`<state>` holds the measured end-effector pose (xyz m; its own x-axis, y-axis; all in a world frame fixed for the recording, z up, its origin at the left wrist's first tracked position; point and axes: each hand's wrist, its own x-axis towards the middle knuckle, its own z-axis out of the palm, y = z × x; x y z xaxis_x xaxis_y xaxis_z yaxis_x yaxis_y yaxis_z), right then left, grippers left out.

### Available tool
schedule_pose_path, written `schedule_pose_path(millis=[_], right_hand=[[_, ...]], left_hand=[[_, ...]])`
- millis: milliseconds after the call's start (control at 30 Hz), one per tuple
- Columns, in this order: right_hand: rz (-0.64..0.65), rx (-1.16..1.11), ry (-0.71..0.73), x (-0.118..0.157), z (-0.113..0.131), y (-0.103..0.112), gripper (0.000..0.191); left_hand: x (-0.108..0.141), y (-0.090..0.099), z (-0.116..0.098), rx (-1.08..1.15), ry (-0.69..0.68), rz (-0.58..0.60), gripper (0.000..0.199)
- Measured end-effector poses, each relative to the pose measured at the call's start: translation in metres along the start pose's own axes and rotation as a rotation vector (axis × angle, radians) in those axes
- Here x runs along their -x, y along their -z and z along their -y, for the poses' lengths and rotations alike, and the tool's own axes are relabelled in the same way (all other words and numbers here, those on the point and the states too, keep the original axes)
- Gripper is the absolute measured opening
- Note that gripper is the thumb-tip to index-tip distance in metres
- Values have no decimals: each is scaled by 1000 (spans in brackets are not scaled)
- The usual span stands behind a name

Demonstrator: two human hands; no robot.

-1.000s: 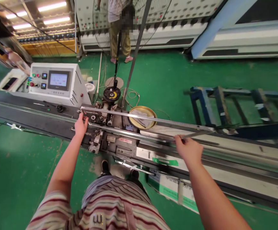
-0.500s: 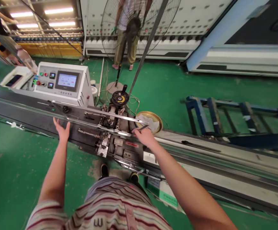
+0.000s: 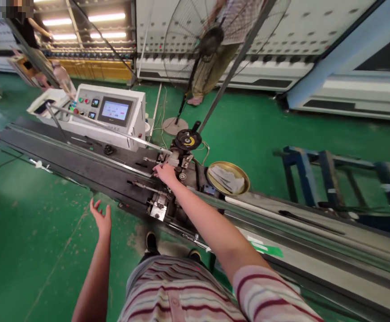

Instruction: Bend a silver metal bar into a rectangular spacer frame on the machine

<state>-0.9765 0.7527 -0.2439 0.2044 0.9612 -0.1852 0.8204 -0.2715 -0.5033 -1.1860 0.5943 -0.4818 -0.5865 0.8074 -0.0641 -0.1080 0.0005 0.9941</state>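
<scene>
My left hand (image 3: 101, 217) hovers over the green floor in front of the machine, empty, its fingers apart and slightly curled. At the roller mechanism, my right hand (image 3: 166, 173) is closed, fingertips pinched beside the long rail (image 3: 114, 163); what lies between them is too small to make out. Just behind it is the black handwheel (image 3: 188, 140). A thin metal bar (image 3: 114, 129) slants from in front of the control box (image 3: 136, 117) to the mechanism. The dark belt bed (image 3: 90, 167) stretches left, and a metal block (image 3: 158, 210) sits at its near edge.
A gold dish (image 3: 245, 175) holding a grey-white cloth (image 3: 226, 179) stands right of the mechanism. Behind are a standing fan (image 3: 211, 40) and a person (image 3: 211, 67). A blue frame (image 3: 302, 170) lies at right. A dark tool (image 3: 309, 221) rests on the right bed.
My left hand has drawn back from the belt bed to over the floor. My right hand has moved left to the mechanism. The thin bar has shifted left, and the view has turned.
</scene>
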Motion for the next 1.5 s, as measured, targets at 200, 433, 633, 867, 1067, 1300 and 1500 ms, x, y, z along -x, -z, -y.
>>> schedule_pose_path(millis=[200,433,633,867,1067,1300,1500], right_hand=[[62,-577,-32,37,9,26,28],[47,-664,-52,124,-15,132,27],[-52,-772,-86,187,-98,236,31],[-1190,-57,253,298,-236,389,93],[-960,508,155,346,-312,467,43],[-627,622,-364,343,-348,523,42],[-555,620,-347,317,-352,521,43]], left_hand=[[-48,-41,-95,245,20,178,77],[-6,-121,-234,603,218,651,78],[122,-198,-300,608,-26,586,75],[271,-279,-352,484,-250,626,66],[367,-343,-361,367,-395,772,63],[411,-393,-349,292,-448,880,65],[396,-395,-337,279,-459,871,63]])
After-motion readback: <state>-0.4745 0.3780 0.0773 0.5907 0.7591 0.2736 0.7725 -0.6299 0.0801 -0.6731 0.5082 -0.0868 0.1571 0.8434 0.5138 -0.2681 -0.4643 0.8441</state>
